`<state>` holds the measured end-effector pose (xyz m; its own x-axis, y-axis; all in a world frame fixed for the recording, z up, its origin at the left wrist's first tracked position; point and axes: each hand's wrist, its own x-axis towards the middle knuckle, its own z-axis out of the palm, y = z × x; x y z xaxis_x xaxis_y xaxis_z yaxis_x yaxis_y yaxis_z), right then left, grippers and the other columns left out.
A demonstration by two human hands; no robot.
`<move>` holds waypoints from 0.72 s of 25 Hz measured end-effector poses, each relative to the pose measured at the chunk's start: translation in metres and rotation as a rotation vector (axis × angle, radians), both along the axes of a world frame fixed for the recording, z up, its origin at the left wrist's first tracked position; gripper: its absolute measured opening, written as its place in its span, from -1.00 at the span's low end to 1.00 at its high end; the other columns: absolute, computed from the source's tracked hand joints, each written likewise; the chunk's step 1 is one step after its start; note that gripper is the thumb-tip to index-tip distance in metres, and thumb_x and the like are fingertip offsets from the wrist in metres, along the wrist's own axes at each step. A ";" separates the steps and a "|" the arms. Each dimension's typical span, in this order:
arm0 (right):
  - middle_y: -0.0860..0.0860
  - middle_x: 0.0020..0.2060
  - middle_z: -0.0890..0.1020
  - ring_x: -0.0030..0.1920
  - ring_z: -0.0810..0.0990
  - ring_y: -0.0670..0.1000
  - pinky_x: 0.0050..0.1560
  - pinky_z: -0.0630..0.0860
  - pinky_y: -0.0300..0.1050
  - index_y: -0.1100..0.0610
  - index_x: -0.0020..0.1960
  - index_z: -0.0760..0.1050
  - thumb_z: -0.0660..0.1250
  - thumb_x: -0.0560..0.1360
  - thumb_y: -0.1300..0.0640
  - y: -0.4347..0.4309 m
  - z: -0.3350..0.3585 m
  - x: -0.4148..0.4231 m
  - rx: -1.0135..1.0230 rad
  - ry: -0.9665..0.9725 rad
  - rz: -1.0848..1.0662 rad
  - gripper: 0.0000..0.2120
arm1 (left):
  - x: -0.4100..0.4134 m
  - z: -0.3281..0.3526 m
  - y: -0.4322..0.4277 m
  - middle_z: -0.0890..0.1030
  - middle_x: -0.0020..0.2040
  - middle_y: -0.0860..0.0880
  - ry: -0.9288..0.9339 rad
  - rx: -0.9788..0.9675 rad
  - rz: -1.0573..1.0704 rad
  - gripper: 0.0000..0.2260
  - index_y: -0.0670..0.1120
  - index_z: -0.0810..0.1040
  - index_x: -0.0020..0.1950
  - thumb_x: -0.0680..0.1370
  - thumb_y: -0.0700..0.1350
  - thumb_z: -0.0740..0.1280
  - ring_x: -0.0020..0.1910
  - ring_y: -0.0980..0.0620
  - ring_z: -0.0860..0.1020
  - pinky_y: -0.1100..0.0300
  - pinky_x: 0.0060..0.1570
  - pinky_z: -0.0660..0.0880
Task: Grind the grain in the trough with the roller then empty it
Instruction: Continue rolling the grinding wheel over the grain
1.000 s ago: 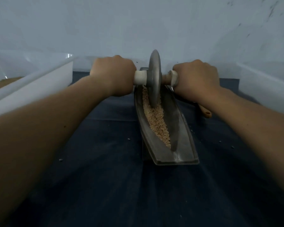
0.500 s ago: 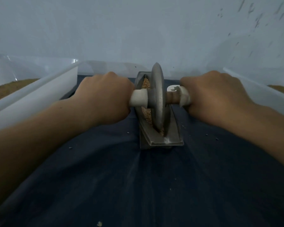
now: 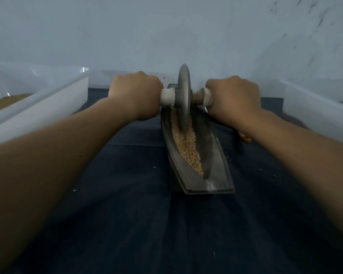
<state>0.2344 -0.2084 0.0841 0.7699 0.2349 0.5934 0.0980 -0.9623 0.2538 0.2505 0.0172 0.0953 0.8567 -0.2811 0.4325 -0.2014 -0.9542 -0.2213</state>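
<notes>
Fingers of the left hand (image 3: 135, 94) and right hand (image 3: 233, 95) grasp the roller (image 3: 184, 95) axle, its disc standing in the grain (image 3: 186, 143) at frame centre, inside the trough (image 3: 216, 161).

A long, dark trough (image 3: 208, 186) shaped like a boat runs from near to far. Pale brown grain (image 3: 188, 147) lies along its groove. The grey roller (image 3: 183, 95) stands upright at the far end, its edge in the grain, with what look like white handles.

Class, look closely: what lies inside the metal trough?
Pale grain lies along the groove of the trough, and the roller stands in it at the far end. Whatever sits beneath its rim is covered.
</notes>
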 end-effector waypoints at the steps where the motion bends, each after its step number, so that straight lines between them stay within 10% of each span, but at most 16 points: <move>1: -0.03 -0.40 0.38 -0.36 0.38 0.10 -0.41 0.07 -0.20 -0.03 -0.21 0.32 0.44 0.40 -0.06 0.000 -0.001 -0.009 -0.022 -0.011 0.016 -0.72 | -0.008 -0.003 0.002 0.47 -0.25 0.00 -0.003 -0.007 -0.009 -0.85 0.07 0.60 0.02 0.47 0.01 0.37 -0.36 -0.03 0.42 0.12 -0.38 0.31; 11: -0.03 -0.46 0.32 -0.47 0.35 0.10 -0.42 0.02 -0.27 -0.02 -0.18 0.40 0.41 0.28 0.10 -0.010 0.029 -0.123 -0.125 -0.064 0.072 -0.79 | -0.114 0.004 0.021 0.44 -0.32 0.09 0.043 -0.032 -0.126 -0.91 0.11 0.50 -0.13 0.41 0.06 0.34 -0.39 0.02 0.44 0.15 -0.38 0.34; 18: -0.02 -0.48 0.28 -0.47 0.27 0.09 -0.41 0.04 -0.26 0.01 -0.20 0.40 0.43 0.36 0.07 -0.002 -0.001 -0.053 -0.093 -0.067 -0.039 -0.81 | -0.051 -0.011 0.014 0.51 -0.24 0.02 0.028 0.005 -0.059 -0.85 0.10 0.57 -0.02 0.47 0.10 0.35 -0.34 -0.03 0.46 0.15 -0.41 0.30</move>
<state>0.1817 -0.2108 0.0827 0.7393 0.2614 0.6206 0.0405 -0.9372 0.3465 0.1997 0.0307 0.0843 0.8502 -0.3339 0.4071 -0.2637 -0.9392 -0.2197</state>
